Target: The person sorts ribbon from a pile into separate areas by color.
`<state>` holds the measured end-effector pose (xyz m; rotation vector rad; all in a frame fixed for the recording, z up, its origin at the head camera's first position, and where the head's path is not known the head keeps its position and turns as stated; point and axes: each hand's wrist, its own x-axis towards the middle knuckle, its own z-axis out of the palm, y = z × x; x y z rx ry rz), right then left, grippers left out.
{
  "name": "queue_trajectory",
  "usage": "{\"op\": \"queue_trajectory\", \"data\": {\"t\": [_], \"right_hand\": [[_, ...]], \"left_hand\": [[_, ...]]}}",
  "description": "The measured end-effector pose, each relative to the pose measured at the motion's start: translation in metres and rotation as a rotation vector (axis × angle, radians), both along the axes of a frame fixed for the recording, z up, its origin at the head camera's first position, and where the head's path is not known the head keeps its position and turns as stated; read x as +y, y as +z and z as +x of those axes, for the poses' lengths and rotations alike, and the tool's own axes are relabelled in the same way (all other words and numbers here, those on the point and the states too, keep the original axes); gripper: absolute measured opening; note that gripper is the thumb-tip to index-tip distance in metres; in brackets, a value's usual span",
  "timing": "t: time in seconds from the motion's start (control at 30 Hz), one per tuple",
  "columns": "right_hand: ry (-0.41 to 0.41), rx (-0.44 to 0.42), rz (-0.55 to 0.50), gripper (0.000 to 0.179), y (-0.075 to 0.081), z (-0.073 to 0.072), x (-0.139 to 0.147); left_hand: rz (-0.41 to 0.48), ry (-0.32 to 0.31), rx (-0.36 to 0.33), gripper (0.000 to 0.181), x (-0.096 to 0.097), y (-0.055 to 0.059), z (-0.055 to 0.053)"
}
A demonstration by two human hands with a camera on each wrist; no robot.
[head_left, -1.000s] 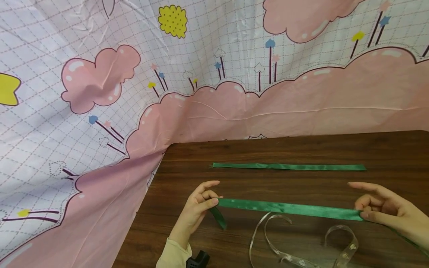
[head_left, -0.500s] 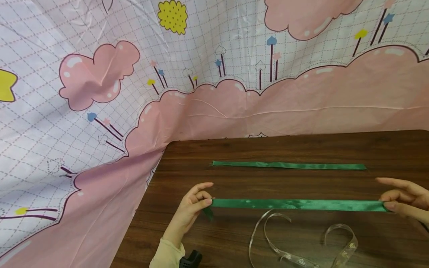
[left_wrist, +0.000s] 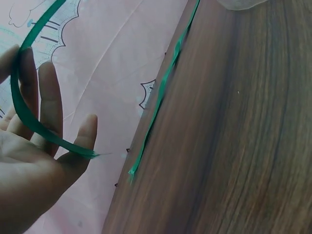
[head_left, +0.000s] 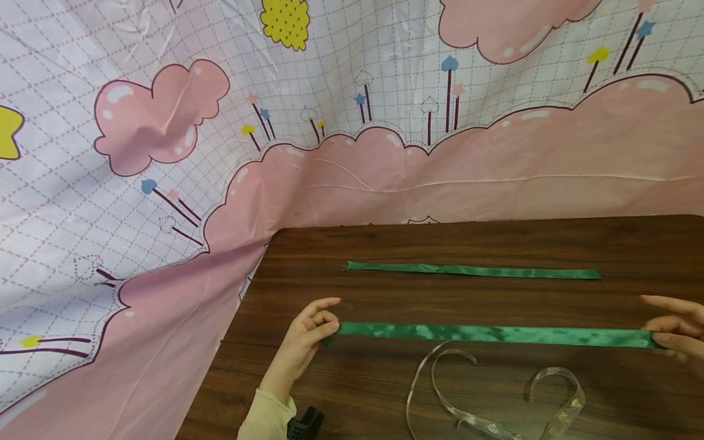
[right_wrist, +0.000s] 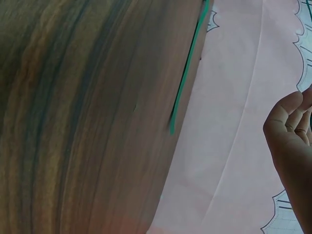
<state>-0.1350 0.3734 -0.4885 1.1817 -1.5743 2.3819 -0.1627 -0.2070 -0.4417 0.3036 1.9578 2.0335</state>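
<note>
A green satin ribbon is stretched nearly level between both hands above the table. My left hand pinches its left end between thumb and finger; in the left wrist view the ribbon's short frayed tail curves across the palm. At the right edge of the head view, my right hand pinches the other end, with its index finger extended. The right wrist view shows only part of that hand. Farther back, a second green ribbon lies flat on the table, roughly parallel to the held one.
A clear ribbon with a small pale print lies in loose curls on the dark wooden table, near the front. A black object sits by the left sleeve. A patterned pink and white cloth hangs behind and left of the table.
My hands have moved apart, the right one farther right and the left one slightly left. The stretched ribbon span has grown longer and more level, and the tail below the left hand has shortened.
</note>
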Motion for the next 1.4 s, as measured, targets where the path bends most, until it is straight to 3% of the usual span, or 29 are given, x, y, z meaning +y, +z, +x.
{"op": "queue_trajectory", "data": {"t": [0.27, 0.47, 0.67, 0.83, 0.9, 1.0, 1.13, 1.3, 1.4], "right_hand": [[0.007, -0.067, 0.046, 0.068, -0.005, -0.004, 0.017], [0.002, -0.173, 0.080, 0.072, -0.007, -0.011, 0.032], [-0.128, -0.227, 0.061, 0.073, 0.000, -0.019, 0.026], [-0.253, -0.179, 0.083, 0.066, 0.009, -0.026, 0.013], [-0.253, -0.172, 0.109, 0.062, 0.013, -0.031, 0.009], [-0.288, -0.236, 0.195, 0.052, 0.023, -0.038, 0.004], [-0.382, -0.391, 0.361, 0.044, 0.037, -0.050, -0.006], [-0.316, -0.470, 0.363, 0.039, 0.042, -0.072, -0.015], [-0.273, -0.519, 0.307, 0.037, 0.044, -0.079, -0.020]], "left_hand": [[-0.013, 0.016, -0.017, 0.052, -0.002, -0.001, -0.004], [-0.034, 0.025, -0.024, 0.051, -0.001, -0.002, -0.011], [-0.067, 0.034, -0.007, 0.046, 0.006, 0.001, -0.025], [-0.089, 0.052, 0.001, 0.048, 0.020, 0.004, -0.045], [-0.090, 0.057, 0.006, 0.048, 0.027, 0.003, -0.056], [-0.089, 0.080, 0.012, 0.044, 0.037, 0.002, -0.072], [-0.095, 0.120, 0.021, 0.039, 0.048, 0.000, -0.093], [-0.074, 0.146, 0.031, 0.038, 0.059, -0.006, -0.116], [-0.041, 0.157, 0.020, 0.038, 0.065, -0.010, -0.127]]}}
